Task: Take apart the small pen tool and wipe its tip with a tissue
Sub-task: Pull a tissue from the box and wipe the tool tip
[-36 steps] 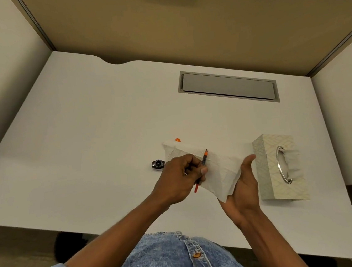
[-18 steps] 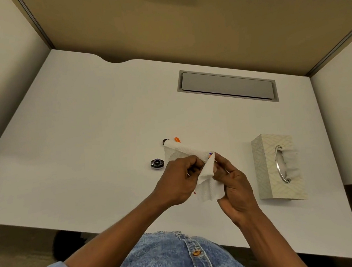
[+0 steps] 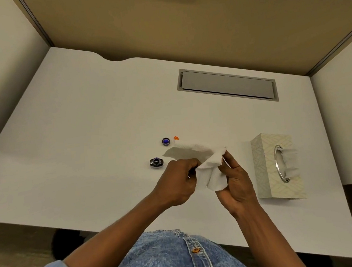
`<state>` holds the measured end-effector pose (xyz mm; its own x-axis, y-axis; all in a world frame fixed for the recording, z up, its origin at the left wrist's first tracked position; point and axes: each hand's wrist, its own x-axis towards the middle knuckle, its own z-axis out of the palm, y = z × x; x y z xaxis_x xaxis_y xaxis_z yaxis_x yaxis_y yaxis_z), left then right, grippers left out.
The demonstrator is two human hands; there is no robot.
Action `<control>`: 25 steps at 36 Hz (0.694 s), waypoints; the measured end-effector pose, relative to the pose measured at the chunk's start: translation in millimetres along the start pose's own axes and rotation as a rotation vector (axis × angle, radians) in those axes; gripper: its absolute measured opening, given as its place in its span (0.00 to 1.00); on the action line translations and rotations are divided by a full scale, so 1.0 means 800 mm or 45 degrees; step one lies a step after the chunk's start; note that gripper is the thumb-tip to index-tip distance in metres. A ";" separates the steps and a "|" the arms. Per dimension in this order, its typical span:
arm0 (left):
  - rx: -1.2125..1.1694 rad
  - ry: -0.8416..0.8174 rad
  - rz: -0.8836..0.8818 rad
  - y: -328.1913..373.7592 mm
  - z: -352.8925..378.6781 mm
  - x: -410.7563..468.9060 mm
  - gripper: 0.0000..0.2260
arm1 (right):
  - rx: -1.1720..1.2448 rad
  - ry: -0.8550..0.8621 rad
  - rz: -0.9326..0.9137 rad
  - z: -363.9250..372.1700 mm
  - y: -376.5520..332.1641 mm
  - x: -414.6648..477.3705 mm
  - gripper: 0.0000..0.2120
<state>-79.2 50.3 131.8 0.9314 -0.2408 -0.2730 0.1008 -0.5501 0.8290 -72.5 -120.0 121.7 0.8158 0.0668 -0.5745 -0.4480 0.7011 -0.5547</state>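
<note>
A white tissue is bunched between both hands above the desk. My left hand is curled in a fist at the tissue's left side; the thin pen tool it held earlier is hidden by fingers and tissue. My right hand pinches the tissue's right fold with thumb and fingers. Three small pen parts lie on the desk beyond my left hand: a dark oval piece, a round piece with a blue centre, and an orange bit half under the tissue edge.
A patterned tissue box with a metal-ringed opening lies right of my right hand. A grey cable hatch is set into the white desk further back. Partition walls close the desk on three sides.
A second ago the pen tool stood bare in my left hand with the tissue spread behind it. My right hand has folded the tissue over the pen, which is now covered.
</note>
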 end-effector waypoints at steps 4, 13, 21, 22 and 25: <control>-0.111 0.056 -0.005 -0.004 -0.004 -0.006 0.06 | 0.070 0.030 -0.039 -0.004 -0.007 0.009 0.18; -0.478 0.146 -0.029 0.008 -0.020 -0.012 0.11 | -0.043 0.088 -0.087 -0.015 0.000 0.010 0.17; -0.356 0.125 -0.007 0.018 -0.018 -0.010 0.09 | -0.058 -0.122 -0.004 -0.002 0.016 0.009 0.22; -0.348 0.131 -0.004 0.017 -0.018 -0.010 0.09 | -0.067 -0.140 -0.003 -0.001 0.018 0.010 0.23; -0.303 0.130 0.002 0.016 -0.019 -0.010 0.09 | -0.084 -0.186 -0.017 0.003 0.020 0.010 0.23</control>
<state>-80.2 57.4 152.1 0.9609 -0.1528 -0.2308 0.1674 -0.3432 0.9242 -72.4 -106.5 109.7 0.8643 0.1633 -0.4758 -0.4556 0.6551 -0.6028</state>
